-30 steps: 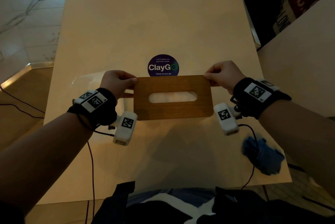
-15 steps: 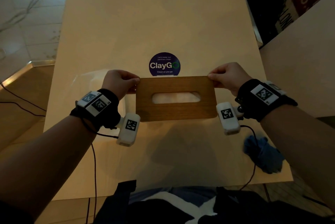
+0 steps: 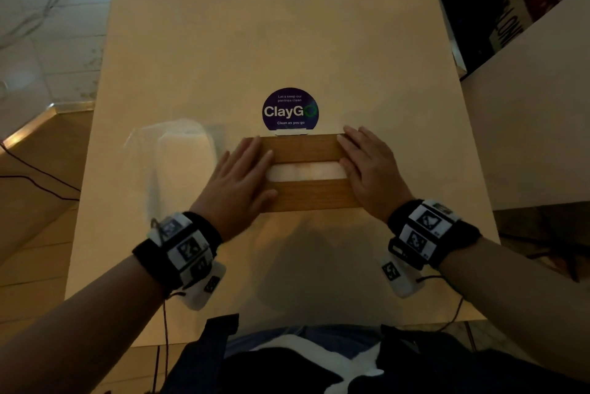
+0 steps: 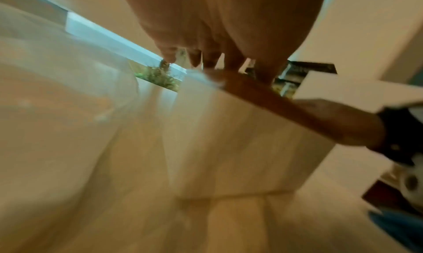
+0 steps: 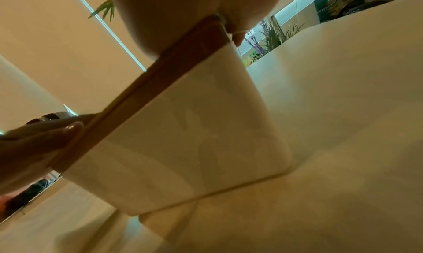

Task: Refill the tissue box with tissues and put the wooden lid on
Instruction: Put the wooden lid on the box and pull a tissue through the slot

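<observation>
The wooden lid (image 3: 306, 197) lies flat on the white tissue box (image 5: 183, 148), whose side wall shows under the lid's edge (image 5: 160, 72) in the right wrist view. White tissues (image 3: 306, 171) show through the lid's oblong slot. My left hand (image 3: 245, 170) lies flat on the lid's left end with straight fingers. My right hand (image 3: 367, 163) lies flat on its right end the same way. In the left wrist view the left fingers (image 4: 231, 57) rest on top of the lid (image 4: 263, 94), above the box (image 4: 228, 139).
The box stands mid-way on a pale square table (image 3: 287, 42), just in front of a round ClayGo sticker (image 3: 290, 109). A crumpled clear plastic wrapper (image 3: 172, 163) lies left of the box. Plants stand beyond the far table edge; a counter (image 3: 542, 122) rises at the right.
Both hands let go of the lid's ends, which they were pinching while it hovered, and now lie flat on top of it. The lid has come down onto the box.
</observation>
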### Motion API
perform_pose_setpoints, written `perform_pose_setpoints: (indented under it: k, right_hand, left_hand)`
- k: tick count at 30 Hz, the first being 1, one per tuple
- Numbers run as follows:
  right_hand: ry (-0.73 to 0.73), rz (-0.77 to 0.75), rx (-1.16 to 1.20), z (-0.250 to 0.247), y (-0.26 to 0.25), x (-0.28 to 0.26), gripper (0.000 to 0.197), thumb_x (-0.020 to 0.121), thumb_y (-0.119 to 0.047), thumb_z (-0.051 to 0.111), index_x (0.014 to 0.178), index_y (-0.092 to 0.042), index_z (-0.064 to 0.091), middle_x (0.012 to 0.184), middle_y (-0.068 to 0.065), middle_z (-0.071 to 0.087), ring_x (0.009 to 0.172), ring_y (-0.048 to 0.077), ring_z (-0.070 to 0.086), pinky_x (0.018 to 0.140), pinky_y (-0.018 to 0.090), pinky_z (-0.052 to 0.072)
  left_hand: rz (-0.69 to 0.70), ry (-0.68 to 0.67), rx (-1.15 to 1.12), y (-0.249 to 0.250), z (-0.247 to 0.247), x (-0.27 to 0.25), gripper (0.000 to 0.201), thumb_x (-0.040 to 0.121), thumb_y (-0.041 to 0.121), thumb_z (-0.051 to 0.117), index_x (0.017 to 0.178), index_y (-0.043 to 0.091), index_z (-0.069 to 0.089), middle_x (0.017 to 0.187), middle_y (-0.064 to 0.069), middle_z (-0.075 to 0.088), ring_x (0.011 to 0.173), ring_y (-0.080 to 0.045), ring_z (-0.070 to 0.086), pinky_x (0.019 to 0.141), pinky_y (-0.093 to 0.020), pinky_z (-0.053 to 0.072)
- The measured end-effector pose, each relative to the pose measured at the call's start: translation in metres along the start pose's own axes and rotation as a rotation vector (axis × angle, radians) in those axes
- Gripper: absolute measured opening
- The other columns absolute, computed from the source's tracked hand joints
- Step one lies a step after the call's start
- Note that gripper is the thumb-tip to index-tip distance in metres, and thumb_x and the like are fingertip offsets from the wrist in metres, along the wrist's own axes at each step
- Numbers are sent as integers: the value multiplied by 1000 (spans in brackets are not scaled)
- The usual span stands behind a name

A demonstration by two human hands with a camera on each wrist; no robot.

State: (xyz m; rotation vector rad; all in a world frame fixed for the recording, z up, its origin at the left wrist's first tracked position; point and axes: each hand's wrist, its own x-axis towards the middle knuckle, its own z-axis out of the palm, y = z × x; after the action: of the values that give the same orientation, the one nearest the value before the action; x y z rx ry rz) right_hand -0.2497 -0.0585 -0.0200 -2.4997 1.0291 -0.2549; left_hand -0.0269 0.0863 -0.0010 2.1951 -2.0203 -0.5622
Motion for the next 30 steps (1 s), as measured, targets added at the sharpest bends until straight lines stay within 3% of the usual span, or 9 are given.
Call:
perform_pose_setpoints:
  k: [6, 9, 13, 17, 20, 22, 25, 27, 30]
  right_hand:
    - [-56, -22, -82, 3, -1, -1, 47, 97, -30, 32, 139, -11, 42, 147, 13, 42, 138, 32, 33, 112, 52, 29]
    - [-114, -17, -144, 4, -2, 0, 51, 97, -34, 27, 143, -14, 34, 151, 11, 36, 140, 32, 28, 112, 55, 28]
    - [-162, 21, -205, 3, -3, 2, 55, 95, -40, 21, 147, -20, 23, 155, 7, 27, 142, 31, 23, 111, 60, 24]
    - [-194, 38, -205, 2, -4, 4, 58, 94, -42, 18, 148, -22, 20, 157, 5, 24, 143, 29, 19, 111, 61, 20]
    - [-222, 19, -195, 0, -1, 6, 62, 91, -48, 13, 149, -24, 16, 159, 3, 17, 146, 26, 10, 113, 62, 11]
    - [-250, -14, -175, -9, 0, 10, 64, 88, -51, 16, 148, -27, 19, 159, 3, 14, 147, 25, 7, 112, 62, 2]
    - [-195, -154, -196, -28, -6, 22, 50, 85, -41, 46, 133, -31, 47, 143, 6, 43, 136, 29, 31, 111, 53, 6]
    - [-219, -266, -230, -37, -16, 32, 37, 84, -29, 57, 120, -34, 59, 125, 2, 56, 124, 29, 43, 104, 44, 10]
    - [-490, -365, -365, -44, -39, 43, 34, 93, -26, 51, 124, -39, 56, 125, 1, 51, 125, 27, 36, 107, 47, 12]
  left_hand:
    - [26, -1, 83, 8, 23, 3, 64, 94, 54, 15, 145, 15, 23, 153, -18, 22, 142, -34, 14, 113, -53, 21]
    - [0, -13, 114, 10, 26, 4, 65, 93, 57, 11, 145, 19, 20, 154, -16, 20, 141, -33, 11, 111, -57, 22]
    - [-43, -12, 128, 13, 26, 3, 66, 91, 60, 8, 147, 25, 9, 156, -11, 4, 142, -29, 0, 112, -61, 15]
    - [-79, -24, 158, 18, 26, 5, 73, 84, 69, 8, 144, 31, -11, 151, -5, -21, 141, -26, -17, 112, -59, -2]
    - [-77, -29, 174, 22, 28, 6, 79, 81, 73, 10, 144, 32, -14, 150, -7, -24, 140, -29, -20, 109, -59, -10]
    - [-20, -12, 158, 28, 28, 1, 82, 80, 71, 22, 147, 25, 8, 155, -13, -4, 142, -36, -2, 110, -59, -4]
    - [72, 105, 43, 34, 33, -7, 61, 81, 46, 48, 133, 15, 45, 139, -19, 46, 128, -40, 43, 109, -57, 18]
    - [79, 159, -25, 37, 34, -9, 54, 80, 38, 49, 128, 13, 50, 124, -15, 57, 115, -36, 54, 108, -53, 24]
    - [62, 177, -93, 40, 31, -5, 53, 78, 34, 52, 126, 13, 52, 119, -13, 59, 112, -35, 56, 107, -50, 20]
